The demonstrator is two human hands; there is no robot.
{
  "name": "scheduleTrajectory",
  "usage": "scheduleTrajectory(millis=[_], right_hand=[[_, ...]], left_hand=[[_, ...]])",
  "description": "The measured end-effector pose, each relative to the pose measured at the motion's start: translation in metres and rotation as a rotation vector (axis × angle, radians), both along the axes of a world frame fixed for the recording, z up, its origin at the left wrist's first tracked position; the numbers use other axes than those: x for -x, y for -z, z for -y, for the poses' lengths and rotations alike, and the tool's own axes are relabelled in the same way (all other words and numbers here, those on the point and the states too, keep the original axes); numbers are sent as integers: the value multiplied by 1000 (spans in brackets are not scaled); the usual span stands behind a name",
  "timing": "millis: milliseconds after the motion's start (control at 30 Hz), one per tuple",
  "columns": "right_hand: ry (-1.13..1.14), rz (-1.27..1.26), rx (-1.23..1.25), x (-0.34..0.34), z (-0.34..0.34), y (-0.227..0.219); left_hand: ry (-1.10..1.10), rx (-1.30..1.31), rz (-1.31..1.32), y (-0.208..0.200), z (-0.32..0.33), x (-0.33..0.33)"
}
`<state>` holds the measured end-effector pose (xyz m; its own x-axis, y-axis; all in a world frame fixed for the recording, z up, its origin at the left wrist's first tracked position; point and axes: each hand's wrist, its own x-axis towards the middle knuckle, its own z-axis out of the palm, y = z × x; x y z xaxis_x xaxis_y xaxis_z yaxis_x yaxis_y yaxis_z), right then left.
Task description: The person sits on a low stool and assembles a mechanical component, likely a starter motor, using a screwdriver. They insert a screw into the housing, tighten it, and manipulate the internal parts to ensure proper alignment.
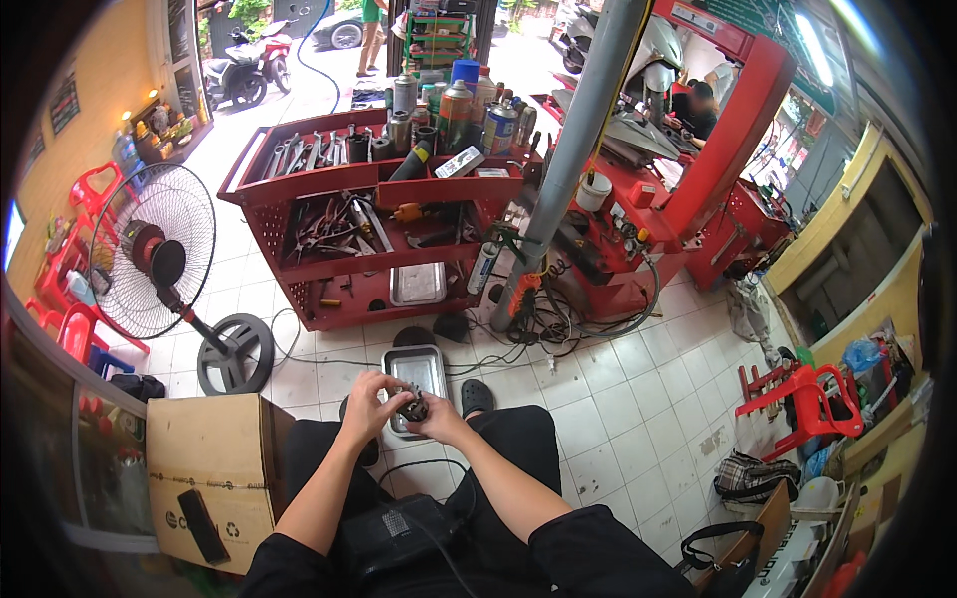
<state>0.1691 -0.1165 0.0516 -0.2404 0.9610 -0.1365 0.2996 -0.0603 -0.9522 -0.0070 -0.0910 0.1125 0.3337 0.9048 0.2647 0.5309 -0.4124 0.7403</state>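
Between both hands, above my lap, is a small dark metal part (415, 407) with an uneven, toothed-looking outline; its exact kind is too small to make out. My left hand (377, 401) pinches it from the left with thumb and fingers. From the right, my right hand (441, 421) wraps round its lower side. Beneath the hands, a shallow silver metal tray (431, 364) lies on the tiled floor between my feet; the hands hide part of it.
Ahead stands a red tool trolley (329, 289) with wrenches, pliers and spray cans. A standing fan (164, 254) and a cardboard box (204, 439) bearing a phone (203, 526) are left. A grey post (573, 169), cables (538, 339) and a red chair (807, 404) are right.
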Motion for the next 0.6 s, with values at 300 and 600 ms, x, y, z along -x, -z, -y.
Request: scheduleTrajectory(millis=[300,600], right_hand=[[16,-4,-87,1,-4,-3],[124,-51,-56,1,-18,48]], left_hand=[[57,-38,197,12,-4,-4],[91,-78,302,11,-6,-7]])
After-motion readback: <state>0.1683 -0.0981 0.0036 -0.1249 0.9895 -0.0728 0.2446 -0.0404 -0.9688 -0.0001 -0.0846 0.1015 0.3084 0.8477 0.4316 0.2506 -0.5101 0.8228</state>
